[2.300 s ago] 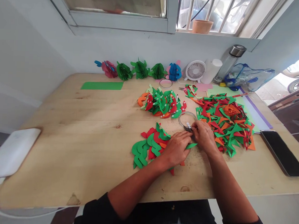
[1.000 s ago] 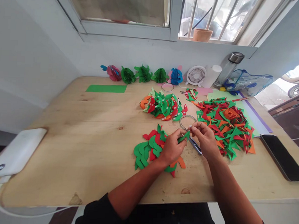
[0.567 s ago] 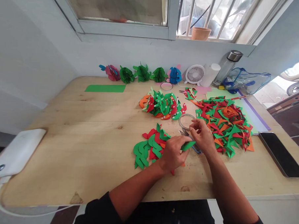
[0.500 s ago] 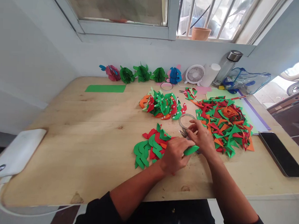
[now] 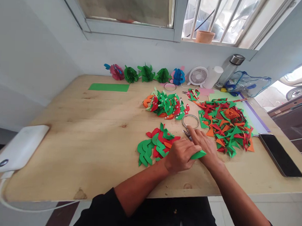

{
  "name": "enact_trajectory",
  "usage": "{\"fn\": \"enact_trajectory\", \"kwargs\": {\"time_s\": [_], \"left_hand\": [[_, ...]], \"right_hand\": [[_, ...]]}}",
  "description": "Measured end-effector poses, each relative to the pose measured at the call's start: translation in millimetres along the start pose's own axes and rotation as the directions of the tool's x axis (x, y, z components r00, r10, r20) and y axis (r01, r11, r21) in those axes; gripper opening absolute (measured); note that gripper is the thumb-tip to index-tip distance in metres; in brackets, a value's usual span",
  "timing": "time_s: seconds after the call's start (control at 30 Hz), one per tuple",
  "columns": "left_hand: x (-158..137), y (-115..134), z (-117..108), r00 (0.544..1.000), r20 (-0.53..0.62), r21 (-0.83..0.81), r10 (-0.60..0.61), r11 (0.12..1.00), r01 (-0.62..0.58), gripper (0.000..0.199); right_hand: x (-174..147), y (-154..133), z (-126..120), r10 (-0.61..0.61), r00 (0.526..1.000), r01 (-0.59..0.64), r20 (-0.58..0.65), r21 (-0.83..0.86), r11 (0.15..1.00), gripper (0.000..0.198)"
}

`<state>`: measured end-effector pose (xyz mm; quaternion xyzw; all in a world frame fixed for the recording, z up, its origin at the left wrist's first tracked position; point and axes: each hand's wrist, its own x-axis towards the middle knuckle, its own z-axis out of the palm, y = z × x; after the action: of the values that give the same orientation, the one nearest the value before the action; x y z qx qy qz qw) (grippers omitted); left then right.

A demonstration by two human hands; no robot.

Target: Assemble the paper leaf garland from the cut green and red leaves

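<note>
My left hand (image 5: 181, 155) is closed on a curved green paper piece (image 5: 198, 155), whose pointed end sticks out to the right. Just beyond it, my right hand (image 5: 204, 144) reaches over the table with its fingers stretched out, palm down. The fingertips are close to the rim of a thin ring (image 5: 190, 121). Scissors (image 5: 187, 135) lie at these fingers with the metal tips showing; their handles are hidden under my hands. A loose pile of curved green and red paper pieces (image 5: 149, 149) lies left of my left hand, partly covered by it.
Behind lies a heap of pieces with white patches (image 5: 166, 105); on the right, a large heap of pointed scraps (image 5: 228, 124). A phone (image 5: 280, 153), a power bank (image 5: 20, 149), a green strip (image 5: 108, 87), a small fan (image 5: 198, 76) and a bottle (image 5: 230, 70) surround them.
My right hand's fingers have straightened and lowered toward the ring and scissors. My left hand, still holding the green paper piece, has come closer to the right wrist. The view has shifted slightly.
</note>
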<state>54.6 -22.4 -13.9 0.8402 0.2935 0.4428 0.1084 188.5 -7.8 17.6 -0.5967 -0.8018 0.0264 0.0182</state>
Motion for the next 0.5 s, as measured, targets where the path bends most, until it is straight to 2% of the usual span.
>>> {"fn": "enact_trajectory", "kwargs": {"time_s": [0.13, 0.23, 0.33, 0.43, 0.5], "left_hand": [[0, -1, -1, 1.000, 0.008, -0.008, 0.015, 1.000, -0.014, 0.017], [1, -3, 0, 0.998, -0.053, -0.014, 0.024, 1.000, -0.025, 0.016], [2, -4, 0, 0.993, -0.114, -0.035, 0.018, 0.999, -0.023, 0.015], [3, -5, 0, 0.988, -0.153, -0.073, 0.003, 0.997, -0.015, 0.014], [3, -5, -1, 0.987, -0.160, -0.103, -0.019, 0.995, 0.003, 0.014]], "right_hand": [[-2, 4, 6, 0.006, 0.999, -0.006, -0.045, 0.001, 1.000, 0.057], [-3, 11, 11, 0.073, 0.994, -0.066, -0.085, 0.079, 0.995, 0.058], [0, 20, 18, 0.205, 0.972, -0.172, -0.118, 0.238, 0.956, 0.053], [6, 25, 22, 0.290, 0.951, -0.212, -0.110, 0.453, 0.866, 0.053], [9, 24, 22, 0.323, 0.941, -0.231, -0.095, 0.517, 0.825, 0.055]]}}
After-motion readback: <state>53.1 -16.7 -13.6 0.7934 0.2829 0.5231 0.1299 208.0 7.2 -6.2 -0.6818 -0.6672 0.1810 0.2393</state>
